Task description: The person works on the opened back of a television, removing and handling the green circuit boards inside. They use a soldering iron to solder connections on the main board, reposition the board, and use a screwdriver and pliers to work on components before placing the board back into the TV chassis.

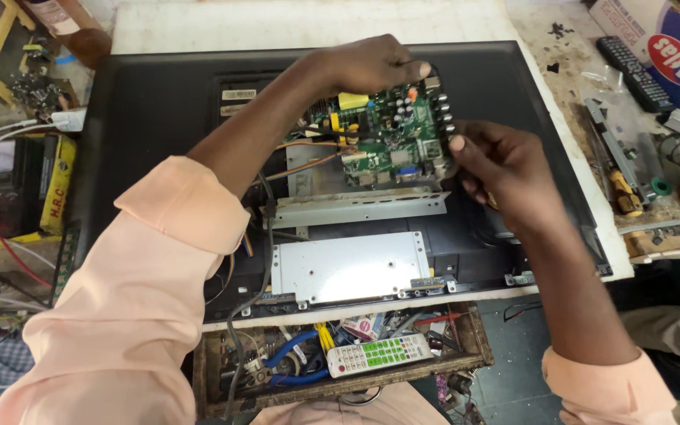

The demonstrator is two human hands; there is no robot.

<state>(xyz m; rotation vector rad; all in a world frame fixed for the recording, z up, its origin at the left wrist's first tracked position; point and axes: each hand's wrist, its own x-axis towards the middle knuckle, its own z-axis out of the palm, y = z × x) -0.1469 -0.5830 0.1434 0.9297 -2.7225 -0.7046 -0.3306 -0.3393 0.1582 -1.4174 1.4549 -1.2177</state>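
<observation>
A flat television [159,102] lies face down on the white bench with its back opened. A green circuit board [391,138] with orange wires sits lifted above the metal frame. My left hand [375,63] grips the board's top edge. My right hand [497,169] pinches the board's right edge by the row of round connectors, and a yellowish tool handle shows under its palm. Below the board lie a grey metal bracket [356,208] and a silver shield plate [348,267].
An open wooden drawer [474,354] at the bench front holds a white remote [375,354], blue-handled pliers and clutter. A screwdriver with a yellow handle [623,193], a black remote [631,71] and a cardboard box lie at right. Cables and a yellow-trimmed box sit at left.
</observation>
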